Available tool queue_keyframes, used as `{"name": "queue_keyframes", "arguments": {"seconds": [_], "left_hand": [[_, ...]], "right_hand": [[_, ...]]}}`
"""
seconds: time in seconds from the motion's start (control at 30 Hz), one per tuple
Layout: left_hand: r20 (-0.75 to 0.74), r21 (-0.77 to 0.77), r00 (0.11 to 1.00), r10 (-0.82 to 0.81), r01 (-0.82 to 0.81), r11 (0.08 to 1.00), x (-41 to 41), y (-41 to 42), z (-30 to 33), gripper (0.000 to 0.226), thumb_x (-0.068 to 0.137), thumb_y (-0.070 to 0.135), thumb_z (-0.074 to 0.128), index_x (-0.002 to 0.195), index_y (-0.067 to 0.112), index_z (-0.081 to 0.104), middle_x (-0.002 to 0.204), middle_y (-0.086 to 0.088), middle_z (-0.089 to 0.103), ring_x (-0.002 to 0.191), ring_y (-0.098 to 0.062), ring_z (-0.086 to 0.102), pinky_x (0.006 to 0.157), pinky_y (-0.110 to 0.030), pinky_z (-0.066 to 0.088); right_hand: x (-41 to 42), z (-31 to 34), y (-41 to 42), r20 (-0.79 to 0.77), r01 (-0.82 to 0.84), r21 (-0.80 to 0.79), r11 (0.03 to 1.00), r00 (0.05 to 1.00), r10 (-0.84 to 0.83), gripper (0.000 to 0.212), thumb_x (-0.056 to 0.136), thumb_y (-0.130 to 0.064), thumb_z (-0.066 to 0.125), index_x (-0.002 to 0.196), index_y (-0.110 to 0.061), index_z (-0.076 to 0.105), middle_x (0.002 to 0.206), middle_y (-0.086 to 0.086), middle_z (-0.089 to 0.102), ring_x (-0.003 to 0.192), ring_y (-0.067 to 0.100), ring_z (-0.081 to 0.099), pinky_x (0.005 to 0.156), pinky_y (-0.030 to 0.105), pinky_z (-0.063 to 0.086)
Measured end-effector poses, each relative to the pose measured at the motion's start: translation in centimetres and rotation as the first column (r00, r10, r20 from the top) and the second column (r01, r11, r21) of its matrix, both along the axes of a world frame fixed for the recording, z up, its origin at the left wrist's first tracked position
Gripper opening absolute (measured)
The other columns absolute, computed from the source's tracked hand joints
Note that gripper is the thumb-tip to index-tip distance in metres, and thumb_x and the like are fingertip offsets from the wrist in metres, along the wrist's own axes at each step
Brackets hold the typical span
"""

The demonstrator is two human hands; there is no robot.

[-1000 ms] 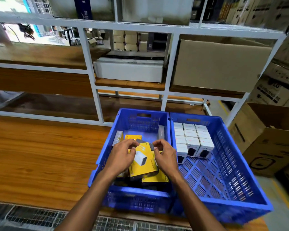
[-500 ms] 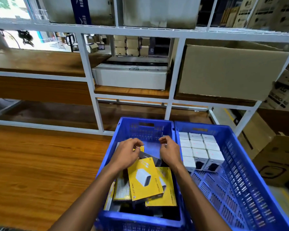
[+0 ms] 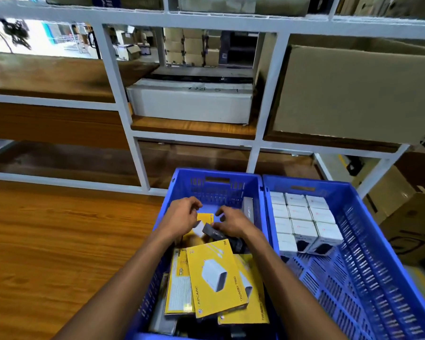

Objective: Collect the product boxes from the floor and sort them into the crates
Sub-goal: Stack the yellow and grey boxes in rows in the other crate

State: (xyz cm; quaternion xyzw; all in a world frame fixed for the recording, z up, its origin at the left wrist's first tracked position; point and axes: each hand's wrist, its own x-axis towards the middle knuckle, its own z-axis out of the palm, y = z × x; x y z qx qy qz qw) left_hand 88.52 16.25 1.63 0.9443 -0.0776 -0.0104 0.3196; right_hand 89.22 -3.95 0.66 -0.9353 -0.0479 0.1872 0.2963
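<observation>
Both hands reach into the left blue crate (image 3: 214, 182) near its far wall, the left hand (image 3: 182, 217) and the right hand (image 3: 233, 220) with fingers curled over a small dark box (image 3: 212, 233), though whether either actually grips it cannot be told, while yellow product boxes (image 3: 214, 276) lie piled at the crate's near end and white boxes (image 3: 302, 214) stand in rows at the far end of the right blue crate (image 3: 378, 253).

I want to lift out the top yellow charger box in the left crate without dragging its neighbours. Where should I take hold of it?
Probably pinch the top yellow charger box by its two long side edges, coming straight down from above. It lies flat and slightly skewed on the other boxes, face up, with those edges exposed and the left crate open overhead.
</observation>
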Motion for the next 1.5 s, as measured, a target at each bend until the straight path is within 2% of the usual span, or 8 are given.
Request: {"name": "queue_keyframes", "arguments": {"seconds": [0.2, 0.43, 0.63, 0.73, 0.87, 1.03, 1.3, 1.5], "left_hand": [[-0.077, 0.024, 0.995, -0.055, 0.057, 0.998, 2.3, -0.5, -1.7, 0.038, 0.095, -0.003, 0.056, 0.125, 0.015, 0.071, 0.126, -0.004, 0.073, 0.119, -0.02, 0.066, 0.101, -0.038, 0.056], [-0.132, 0.139, 0.973, -0.19, 0.208, 0.968, 6.1, -2.2, -3.8, 0.036, 0.095, 0.008, 0.061, 0.128, 0.02, 0.071, 0.126, -0.001, 0.074, 0.119, -0.021, 0.068, 0.1, -0.04, 0.056], [-0.188, 0.218, 0.924, -0.333, 0.37, 0.903, 9.3, -4.3, -5.1, 0.029, 0.095, 0.021, 0.059, 0.124, 0.024, 0.061, 0.118, -0.006, 0.071, 0.112, -0.032, 0.066, 0.085, -0.044, 0.055], [-0.121, 0.209, 0.909, -0.399, 0.416, 0.885, 10.2, -5.6, -6.1, 0.053, 0.093, 0.015, 0.063, 0.145, 0.02, 0.053, 0.142, -0.009, 0.061, 0.128, -0.031, 0.057, 0.104, -0.042, 0.048], [-0.062, 0.325, 0.822, -0.566, 0.553, 0.767, 10.8, -7.8, -6.6, 0.083, 0.087, 0.013, 0.064, 0.163, 0.023, 0.031, 0.168, 0.005, 0.029, 0.131, -0.029, 0.047, 0.097, -0.044, 0.053], [-0.055, 0.332, 0.784, -0.618, 0.598, 0.729, 11.5, -9.4, -6.1, 0.072, 0.088, 0.019, 0.069, 0.155, 0.015, 0.042, 0.15, -0.005, 0.047, 0.122, -0.028, 0.048, 0.087, -0.047, 0.055], [-0.165, 0.331, 0.752, -0.639, 0.652, 0.682, 12.4, -9.2, -7.1, 0.054, 0.085, 0.028, 0.075, 0.134, 0.023, 0.053, 0.131, -0.001, 0.051, 0.112, -0.024, 0.051, 0.087, -0.044, 0.053], [-0.15, 0.309, 0.761, -0.631, 0.642, 0.702, 12.4, -10.1, -8.1, 0.092, 0.077, 0.033, 0.088, 0.155, 0.026, 0.039, 0.155, -0.002, 0.043, 0.137, -0.022, 0.044, 0.111, -0.041, 0.044]], "right_hand": [[1.7, -1.4, 1.1, 0.009, -0.001, -0.008, 1.0, 1.0, 0.002, 0.045, 0.092, -0.047, 0.074, 0.128, -0.026, 0.06, 0.125, 0.003, 0.069, 0.111, 0.022, 0.066, 0.095, 0.044, 0.056], [3.4, -2.7, 0.3, 0.127, 0.21, 0.127, 0.969, 0.966, -0.226, 0.024, 0.1, -0.023, 0.056, 0.122, -0.023, 0.067, 0.122, 0.006, 0.07, 0.107, 0.025, 0.066, 0.091, 0.046, 0.057], [4.1, -3.8, -0.6, 0.226, 0.31, 0.215, 0.926, 0.906, -0.357, 0.016, 0.101, -0.014, 0.058, 0.111, -0.015, 0.071, 0.11, 0.005, 0.073, 0.101, 0.021, 0.065, 0.084, 0.027, 0.05], [4.2, -3.4, -0.9, 0.369, 0.339, 0.299, 0.892, 0.821, -0.436, 0.013, 0.101, -0.01, 0.055, 0.101, -0.016, 0.067, 0.096, -0.001, 0.069, 0.087, 0.011, 0.058, 0.071, 0.011, 0.037], [4.2, -3.1, -1.7, 0.422, 0.385, 0.375, 0.843, 0.739, -0.525, 0.017, 0.106, -0.016, 0.046, 0.108, -0.018, 0.062, 0.104, 0.002, 0.066, 0.095, 0.015, 0.059, 0.082, 0.026, 0.044], [4.5, -2.6, -1.9, 0.405, 0.43, 0.348, 0.833, 0.732, -0.547, 0.021, 0.11, -0.024, 0.039, 0.115, -0.018, 0.059, 0.108, 0.002, 0.06, 0.095, 0.013, 0.052, 0.077, 0.021, 0.038], [5.0, -2.1, -1.4, 0.437, 0.428, 0.315, 0.847, 0.726, -0.53, 0.038, 0.094, -0.024, 0.033, 0.116, -0.016, 0.062, 0.108, 0.003, 0.063, 0.102, 0.022, 0.057, 0.087, 0.037, 0.049], [5.5, -2.5, -1.1, 0.36, 0.401, 0.071, 0.913, 0.843, -0.399, 0.028, 0.098, -0.014, 0.046, 0.123, -0.013, 0.059, 0.12, 0.01, 0.062, 0.114, 0.028, 0.053, 0.098, 0.044, 0.049]]}}
